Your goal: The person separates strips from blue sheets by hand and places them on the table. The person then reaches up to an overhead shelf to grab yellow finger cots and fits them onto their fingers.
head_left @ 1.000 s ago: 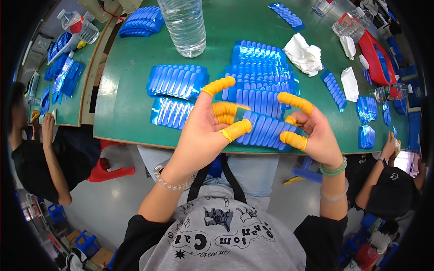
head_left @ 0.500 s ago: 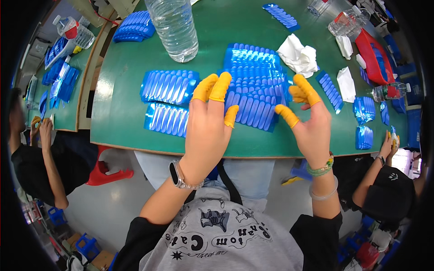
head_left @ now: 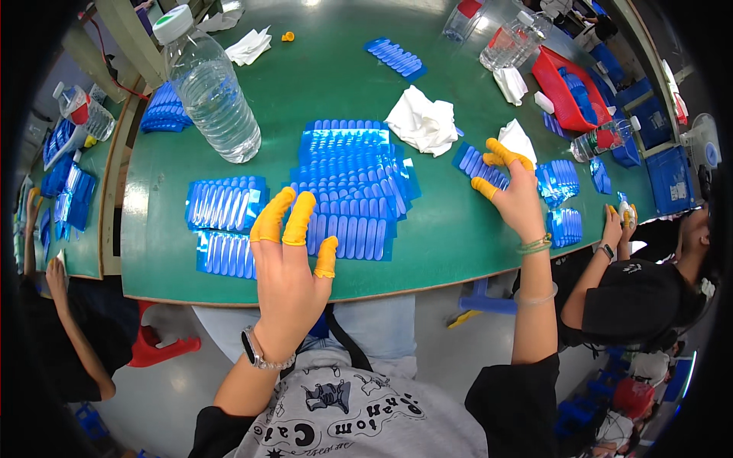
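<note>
Your left hand (head_left: 289, 278): left of centre, fingers spread and thumb apart, over the lower left edge of the main pile; whether it touches, you cannot tell from here.
Your right hand (head_left: 519, 200): right of centre, thumb and fingers parted about the single blue sheet (head_left: 470, 164); contact is unclear.
Yellow finger covers (head_left: 299, 220): on your fingertips, both hands.
Main pile of blue sheets (head_left: 351, 172): mid-frame, overlapping, between your hands.
Smaller blue stacks (head_left: 226, 203): two, left of the pile, one below the other.
Water bottle (head_left: 217, 99): upright, upper left.
Crumpled white tissue (head_left: 422, 120): above centre, on the green table (head_left: 447, 237).
Red tray (head_left: 551, 85): upper right, blue pieces inside.
</note>
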{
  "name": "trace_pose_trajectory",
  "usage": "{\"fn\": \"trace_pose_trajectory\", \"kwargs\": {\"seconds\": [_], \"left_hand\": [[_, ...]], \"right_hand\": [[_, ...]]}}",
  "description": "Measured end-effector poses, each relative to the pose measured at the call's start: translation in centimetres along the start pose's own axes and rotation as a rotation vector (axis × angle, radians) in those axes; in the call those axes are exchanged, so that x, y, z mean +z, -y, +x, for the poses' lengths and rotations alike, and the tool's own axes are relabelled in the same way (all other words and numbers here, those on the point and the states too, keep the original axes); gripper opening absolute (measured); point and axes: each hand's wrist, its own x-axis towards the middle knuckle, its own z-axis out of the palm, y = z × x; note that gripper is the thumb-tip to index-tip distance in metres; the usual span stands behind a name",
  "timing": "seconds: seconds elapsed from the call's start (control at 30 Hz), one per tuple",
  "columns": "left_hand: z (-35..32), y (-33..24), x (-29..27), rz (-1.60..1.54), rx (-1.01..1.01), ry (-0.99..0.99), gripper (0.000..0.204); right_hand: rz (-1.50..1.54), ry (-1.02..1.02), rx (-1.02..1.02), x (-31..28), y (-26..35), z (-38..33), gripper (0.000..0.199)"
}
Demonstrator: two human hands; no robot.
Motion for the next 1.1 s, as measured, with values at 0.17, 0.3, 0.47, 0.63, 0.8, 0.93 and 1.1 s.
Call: {"fn": "trace_pose_trajectory", "kwargs": {"seconds": [0.17,0.3,0.47,0.63,0.8,0.93,1.1], "left_hand": [[-0.1,-0.9,-0.2,-0.053,0.064,0.016,0.055],[-0.7,-2.5,0.4,-0.133,0.124,0.054,0.051],[-0.7,-6.0,2.6,-0.217,0.398,0.355,0.049],[-1.5,-6.7,5.3,0.010,0.595,0.416,0.040],[-2.9,-6.2,4.2,-0.079,0.554,0.430,0.027],[-3.4,-5.5,3.5,-0.104,0.568,0.450,0.029],[-0.5,-5.8,0.2,-0.552,0.226,0.666,0.061]], "right_hand": [[-0.104,-0.047,-0.082,-0.7,-0.8,-1.6,0.066],[-0.193,0.083,-0.073,-1.3,1.9,-6.6,0.063],[-0.059,0.181,-0.133,-1.6,5.6,-11.8,0.058],[0.372,-0.411,0.248,1.0,4.3,-16.7,0.044],[1.094,-0.316,0.608,3.4,6.9,-19.5,0.068],[1.300,-0.217,0.607,3.7,9.1,-18.4,0.083],[1.369,-0.126,0.445,2.9,10.1,-18.7,0.081]]}}
